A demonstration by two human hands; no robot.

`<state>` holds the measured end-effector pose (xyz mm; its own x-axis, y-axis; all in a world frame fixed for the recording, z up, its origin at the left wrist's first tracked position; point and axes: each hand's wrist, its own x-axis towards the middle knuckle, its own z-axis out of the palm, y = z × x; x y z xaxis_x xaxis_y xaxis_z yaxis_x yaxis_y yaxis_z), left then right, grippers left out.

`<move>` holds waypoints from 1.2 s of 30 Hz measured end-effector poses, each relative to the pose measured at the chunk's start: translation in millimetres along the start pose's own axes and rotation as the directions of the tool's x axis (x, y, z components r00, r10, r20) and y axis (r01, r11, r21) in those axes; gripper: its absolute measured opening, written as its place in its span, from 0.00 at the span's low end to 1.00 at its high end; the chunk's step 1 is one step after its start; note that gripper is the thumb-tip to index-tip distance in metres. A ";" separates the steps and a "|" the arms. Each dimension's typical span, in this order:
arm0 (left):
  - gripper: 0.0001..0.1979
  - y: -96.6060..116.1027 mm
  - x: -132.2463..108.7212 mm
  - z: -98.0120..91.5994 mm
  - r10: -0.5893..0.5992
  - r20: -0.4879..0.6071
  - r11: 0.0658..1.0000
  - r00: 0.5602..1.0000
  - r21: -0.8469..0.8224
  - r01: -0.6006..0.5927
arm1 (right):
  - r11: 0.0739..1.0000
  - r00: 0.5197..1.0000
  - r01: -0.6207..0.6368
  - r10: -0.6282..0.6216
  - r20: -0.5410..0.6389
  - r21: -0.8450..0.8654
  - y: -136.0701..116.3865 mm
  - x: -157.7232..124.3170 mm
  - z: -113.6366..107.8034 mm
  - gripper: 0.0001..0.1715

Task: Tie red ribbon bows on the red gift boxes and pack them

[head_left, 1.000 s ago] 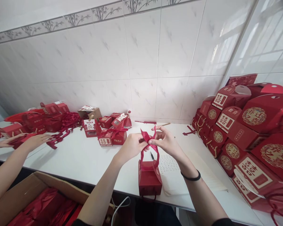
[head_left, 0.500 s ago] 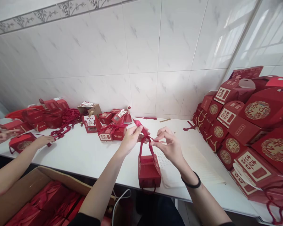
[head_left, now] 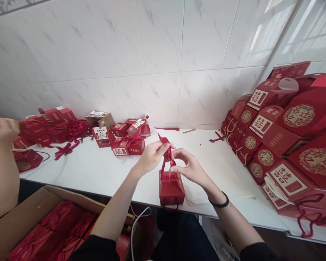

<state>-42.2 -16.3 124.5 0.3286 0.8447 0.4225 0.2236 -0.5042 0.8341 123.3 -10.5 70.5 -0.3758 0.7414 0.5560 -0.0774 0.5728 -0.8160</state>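
Note:
A small red gift box (head_left: 171,191) stands upright at the front edge of the white table, a cord handle hanging from its front. From its top rises a red ribbon (head_left: 164,139), looped and crossed above the box. My left hand (head_left: 153,156) pinches the ribbon's upper part between thumb and fingers, one end sticking up past them. Close beside it, my right hand (head_left: 188,166) has thumb and forefinger curled round the ribbon's crossing from the right. The exact fold between the fingers is partly hidden.
Stacked red boxes (head_left: 274,145) fill the right side. Several small boxes (head_left: 129,146) and a ribbon pile (head_left: 80,129) sit left of centre. A carton (head_left: 78,197) of red boxes stands below at left. A co-worker's arm (head_left: 4,166) reaches in there. Sheets of paper (head_left: 222,185) lie at right.
Both hands have drawn closer together and lower over the box. My right hand has moved in to the ribbon's crossing. The co-worker's arm at left has lifted off the ribbon on the table.

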 end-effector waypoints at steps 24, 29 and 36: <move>0.17 -37.4 -26.1 19.0 0.005 -0.443 0.950 0.897 -0.278 -0.143 | 0.991 0.773 -0.104 0.134 -0.619 0.085 -1.2 -4.7 22.5 0.14; 0.15 -53.9 -44.5 19.2 -0.162 -0.608 0.924 0.778 -0.369 -0.096 | 0.982 0.660 -0.154 0.023 -0.751 -0.105 11.5 -19.0 10.7 0.24; 0.16 -82.8 -81.9 -2.8 -0.346 -0.655 0.930 0.672 -0.331 0.157 | 0.864 0.580 -0.369 -0.075 -0.811 -0.344 27.2 -60.6 -20.4 0.26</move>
<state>-90.1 -43.2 21.8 -0.4575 0.8597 0.2272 -0.0443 -0.2772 0.9598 162.8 -32.7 17.8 0.5367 0.6706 0.5121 0.3892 0.3417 -0.8554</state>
